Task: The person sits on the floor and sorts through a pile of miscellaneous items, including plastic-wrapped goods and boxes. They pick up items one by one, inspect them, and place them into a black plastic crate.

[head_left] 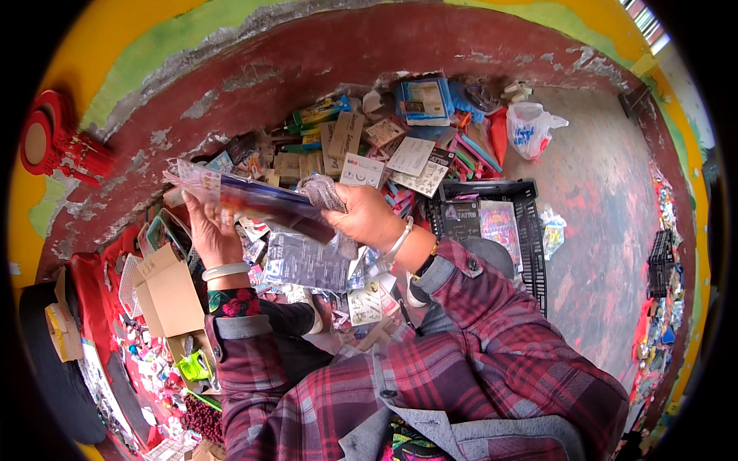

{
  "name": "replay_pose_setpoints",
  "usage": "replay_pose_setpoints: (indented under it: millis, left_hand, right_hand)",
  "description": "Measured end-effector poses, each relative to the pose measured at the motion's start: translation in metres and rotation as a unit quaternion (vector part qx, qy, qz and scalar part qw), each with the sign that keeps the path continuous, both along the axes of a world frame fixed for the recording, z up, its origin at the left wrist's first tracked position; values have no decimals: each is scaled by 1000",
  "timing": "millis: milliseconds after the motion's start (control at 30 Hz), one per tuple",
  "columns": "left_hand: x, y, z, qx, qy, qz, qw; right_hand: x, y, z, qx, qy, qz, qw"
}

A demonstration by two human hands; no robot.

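Observation:
A stack of thin, flat plastic packets (pixel 257 198) is held up in front of me, tilted, with a clear, shiny edge. My left hand (pixel 211 234) grips its left end, thumb at the edge and fingers partly hidden behind. At the other end, my right hand (pixel 367 217) is closed on a crumpled grey-brown cloth (pixel 323 192) pressed against the packets. Below them a dark printed packet (pixel 307 263) lies on the pile. Beyond are white cards (pixel 411 156), a brown carton (pixel 345 135) and a blue box (pixel 425 101).
To the right stands a black plastic crate (pixel 530 230) holding flat packages. A white plastic bag (pixel 530 129) sits near the wall. An open cardboard box (pixel 171 296) stands at left, beside scattered small items. Red stools (pixel 58 138) are stacked at far left.

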State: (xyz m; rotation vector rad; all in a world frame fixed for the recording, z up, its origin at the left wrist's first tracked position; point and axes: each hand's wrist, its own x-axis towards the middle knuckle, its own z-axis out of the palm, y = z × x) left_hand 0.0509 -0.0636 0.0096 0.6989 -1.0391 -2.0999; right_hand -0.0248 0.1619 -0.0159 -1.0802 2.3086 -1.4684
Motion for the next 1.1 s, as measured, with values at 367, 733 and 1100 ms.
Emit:
replay_pose_setpoints:
  millis: [367,733,1100]
  left_hand:
    - [-19,19,-55,140,136,-145,970]
    - [-3,-10,-18,151,202,-91,963]
    - [2,46,-12,168,214,-343,899]
  right_hand:
    - [48,-20,9,60,457,-28,887]
    - [28,11,65,-142,-204,149,957]
    - [25,-13,28,-56,120,95,987]
